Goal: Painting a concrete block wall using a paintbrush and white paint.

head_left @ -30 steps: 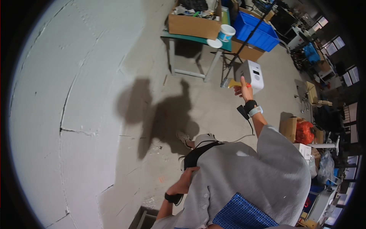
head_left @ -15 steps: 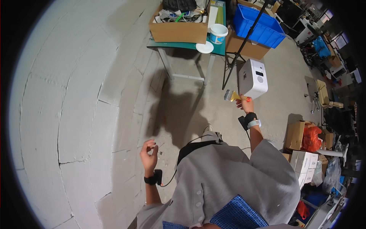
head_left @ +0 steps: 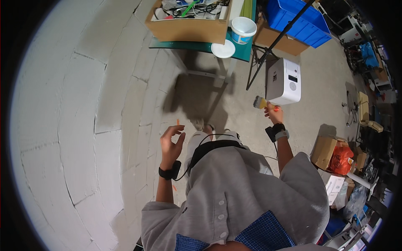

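Note:
My right hand [head_left: 274,112] is closed around the handle of a wide flat paintbrush [head_left: 261,102]. The brush's grey-white bristles point left, near a white box-shaped appliance [head_left: 283,83] on the floor. My left hand [head_left: 171,143] hangs empty beside the block wall [head_left: 79,121], its fingers bent and the thumb apart from them. It does not seem to touch the wall. White coating covers much of the wall, while some blocks look grey or beige. Ahead on a green-topped table [head_left: 184,45] stand a white bucket [head_left: 243,30] and, by the front edge, its round white lid [head_left: 223,49].
A cardboard box [head_left: 188,32] of cables sits on the table. A black tripod stand [head_left: 268,51] rises to its right, before a blue crate [head_left: 299,23]. Cartons and a red plastic bag [head_left: 341,160] line the right side. A thin cable runs from each wrist.
I have moved forward, so the table, bucket and crate appear larger and closer. My left hand has risen and its fingers have turned inward. The paintbrush stays in my right hand.

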Action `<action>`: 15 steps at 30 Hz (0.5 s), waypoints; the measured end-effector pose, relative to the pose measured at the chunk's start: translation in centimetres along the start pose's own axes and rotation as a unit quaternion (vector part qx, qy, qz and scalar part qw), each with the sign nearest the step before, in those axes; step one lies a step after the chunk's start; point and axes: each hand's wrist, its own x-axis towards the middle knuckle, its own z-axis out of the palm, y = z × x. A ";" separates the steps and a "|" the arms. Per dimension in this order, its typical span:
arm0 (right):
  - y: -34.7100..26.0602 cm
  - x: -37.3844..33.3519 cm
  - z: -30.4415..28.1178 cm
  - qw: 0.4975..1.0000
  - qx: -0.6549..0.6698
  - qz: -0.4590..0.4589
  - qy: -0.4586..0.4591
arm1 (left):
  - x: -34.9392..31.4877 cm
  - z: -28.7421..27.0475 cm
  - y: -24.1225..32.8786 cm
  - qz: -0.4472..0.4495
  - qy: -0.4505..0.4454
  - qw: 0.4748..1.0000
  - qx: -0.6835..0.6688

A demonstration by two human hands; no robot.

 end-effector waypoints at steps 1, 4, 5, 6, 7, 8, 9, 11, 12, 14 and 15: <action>-1.3 0.2 0.9 1.000 0.011 -0.011 -0.023 | 1.0 0.1 -0.8 -0.003 -0.005 1.000 -0.003; -4.0 1.8 1.8 0.998 -0.039 -0.010 -0.051 | 5.1 0.1 -3.0 -0.022 0.018 0.999 -0.046; -4.6 2.4 1.9 0.995 -0.064 -0.025 -0.071 | 7.0 0.5 -3.8 -0.020 0.007 0.998 -0.054; -5.4 2.7 2.0 0.994 -0.084 -0.026 -0.064 | 8.8 0.8 -5.0 -0.040 0.005 0.996 -0.077; -6.1 3.3 2.3 0.994 -0.086 -0.021 -0.059 | 10.8 1.1 -6.3 -0.064 0.006 0.993 -0.097; -6.8 3.8 2.5 0.992 -0.111 -0.010 -0.061 | 12.8 1.5 -7.7 -0.064 -0.005 0.993 -0.094; -7.5 4.0 2.2 0.989 -0.137 0.000 -0.060 | 14.6 1.9 -8.6 -0.063 -0.012 0.993 -0.102; -8.8 4.4 0.8 0.984 -0.173 0.018 -0.028 | 18.5 3.0 -10.0 0.005 -0.034 0.998 -0.054; -10.0 4.4 0.7 0.978 -0.205 0.032 -0.010 | 20.0 3.5 -11.0 0.031 -0.067 0.997 -0.029; -12.3 4.4 0.3 0.978 -0.205 0.028 0.026 | 23.2 5.0 -12.7 0.051 -0.112 0.992 -0.031; -13.1 3.9 0.0 0.977 -0.204 0.023 0.053 | 24.3 5.8 -13.2 0.067 -0.154 0.985 -0.026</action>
